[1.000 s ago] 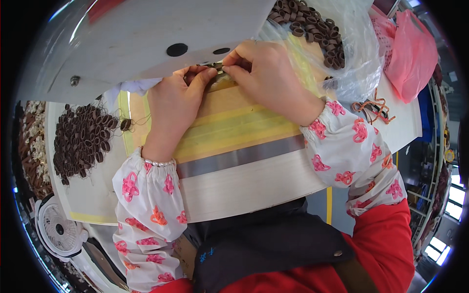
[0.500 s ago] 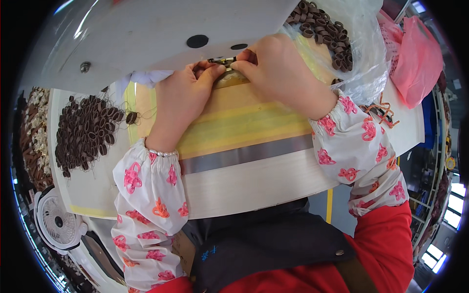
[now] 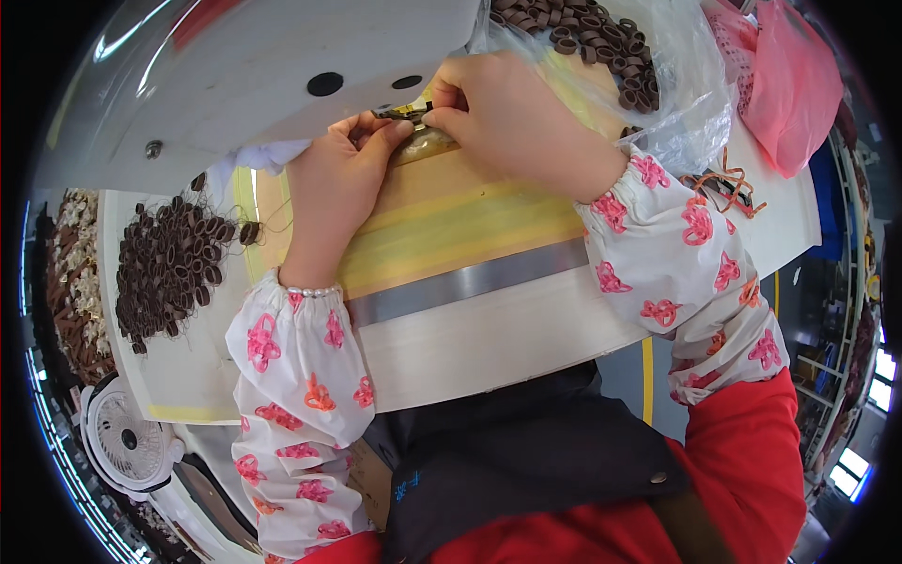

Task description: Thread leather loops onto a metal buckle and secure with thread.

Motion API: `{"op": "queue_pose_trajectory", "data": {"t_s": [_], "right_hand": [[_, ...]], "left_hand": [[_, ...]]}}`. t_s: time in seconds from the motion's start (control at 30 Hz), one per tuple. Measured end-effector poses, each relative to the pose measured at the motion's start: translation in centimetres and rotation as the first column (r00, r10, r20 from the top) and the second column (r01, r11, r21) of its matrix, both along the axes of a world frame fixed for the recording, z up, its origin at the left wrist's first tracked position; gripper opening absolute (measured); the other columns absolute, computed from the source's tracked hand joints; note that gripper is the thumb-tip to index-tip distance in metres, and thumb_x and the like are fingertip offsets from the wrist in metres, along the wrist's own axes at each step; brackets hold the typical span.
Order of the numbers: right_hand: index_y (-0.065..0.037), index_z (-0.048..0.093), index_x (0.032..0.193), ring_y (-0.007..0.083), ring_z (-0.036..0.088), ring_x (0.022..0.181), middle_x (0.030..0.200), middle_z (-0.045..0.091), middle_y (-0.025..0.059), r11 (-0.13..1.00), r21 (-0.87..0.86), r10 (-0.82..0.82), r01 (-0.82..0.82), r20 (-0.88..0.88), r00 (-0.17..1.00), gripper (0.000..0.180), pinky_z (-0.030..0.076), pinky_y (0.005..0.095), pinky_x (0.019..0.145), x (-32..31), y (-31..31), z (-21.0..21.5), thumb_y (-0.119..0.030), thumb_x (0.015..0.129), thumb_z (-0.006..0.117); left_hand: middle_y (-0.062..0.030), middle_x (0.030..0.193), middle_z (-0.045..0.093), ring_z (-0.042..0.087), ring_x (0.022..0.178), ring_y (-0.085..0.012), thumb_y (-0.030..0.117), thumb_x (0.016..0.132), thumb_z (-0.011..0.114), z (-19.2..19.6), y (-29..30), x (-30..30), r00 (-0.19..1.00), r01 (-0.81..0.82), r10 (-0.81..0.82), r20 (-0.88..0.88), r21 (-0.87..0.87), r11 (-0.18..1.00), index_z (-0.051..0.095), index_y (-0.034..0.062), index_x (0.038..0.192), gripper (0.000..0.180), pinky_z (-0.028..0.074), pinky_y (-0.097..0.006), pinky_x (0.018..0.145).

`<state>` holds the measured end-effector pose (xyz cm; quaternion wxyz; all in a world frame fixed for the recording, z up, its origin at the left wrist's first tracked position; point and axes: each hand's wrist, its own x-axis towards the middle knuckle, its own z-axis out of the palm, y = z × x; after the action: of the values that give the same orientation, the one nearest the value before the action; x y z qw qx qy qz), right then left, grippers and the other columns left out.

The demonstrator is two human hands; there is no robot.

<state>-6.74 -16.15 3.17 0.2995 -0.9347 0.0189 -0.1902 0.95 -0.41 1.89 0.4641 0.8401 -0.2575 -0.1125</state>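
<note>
Station notes, standing by. Both hands are working at the near edge of a white machine housing (image 3: 282,85), probably a sewing machine's. The right hand (image 3: 512,127) is pinching a small dark piece (image 3: 428,107) between thumb and forefinger, its grip closed right down. The left hand (image 3: 334,183) is bringing its thumb in toward bent fingers just beside it; whether that grip is having hold of anything, I cannot tell. The piece is sitting between the two sets of fingertips, partly hidden.

Risks, as judged:
1. Piece slipping or skewing: so little is showing between the fingertips that a slight uneven pull could be turning it.
2. Fingers pinched or pricked: they are lying close to the mechanism under the housing, whose working point I am not seeing.
3. Snagging: loose threads (image 3: 271,224) are trailing from the pile of brown loops (image 3: 169,268) toward the left wrist; a sideways sweep could be dragging loops along.
4. Spill: the right forearm is passing near the clear plastic bag (image 3: 695,108) of further brown loops (image 3: 601,38) on the tabletop (image 3: 489,334); a knock could be scattering them.

Against half a second earlier: the housing is appearing further left, the viewpoint evidently moving. The fingertips are keeping much the same close spacing, and a yellowish glint is showing more plainly between the hands.
</note>
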Motion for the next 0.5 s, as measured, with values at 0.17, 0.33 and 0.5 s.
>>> {"op": "queue_pose_trajectory", "data": {"t_s": [0.17,0.33,0.5], "right_hand": [[0.001,0.056,0.070,0.0263,0.057,0.055,0.061,0.057,0.0128,1.000,-0.027,-0.011,0.013,0.053,0.999,0.014,0.043,0.0331,0.051,-0.1,0.0,-0.3,-0.010,0.071,0.065],[0.001,0.057,0.073,0.0248,0.058,0.056,0.062,0.059,0.0118,0.999,0.023,0.031,-0.034,0.102,0.994,0.013,0.044,0.0315,0.051,-0.9,0.0,-0.5,-0.010,0.072,0.065],[0.004,0.056,0.085,0.0145,0.059,0.054,0.062,0.060,0.0087,0.923,0.384,0.043,0.016,-0.145,0.988,0.020,0.045,0.0269,0.047,-2.4,0.7,1.2,-0.014,0.079,0.062]], "left_hand": [[0.0035,0.054,0.053,0.043,0.049,-0.0036,0.024,0.075,0.067,0.3,-0.5,-0.1,0.997,0.035,-0.035,0.076,-0.005,0.999,0.063,0.0030,0.074,0.021,0.036,-0.020,0.047],[-0.0028,0.054,0.055,0.050,0.046,-0.0128,0.018,0.079,0.063,0.3,0.7,-0.5,0.955,0.032,-0.055,0.293,0.084,0.996,0.061,0.0034,0.083,0.015,0.038,-0.025,0.046],[-0.0100,0.057,0.055,0.053,0.046,-0.0230,0.010,0.080,0.058,0.4,1.0,-4.2,0.900,0.227,-0.218,0.377,0.021,0.974,0.060,0.0037,0.086,0.009,0.040,-0.031,0.046]]}}
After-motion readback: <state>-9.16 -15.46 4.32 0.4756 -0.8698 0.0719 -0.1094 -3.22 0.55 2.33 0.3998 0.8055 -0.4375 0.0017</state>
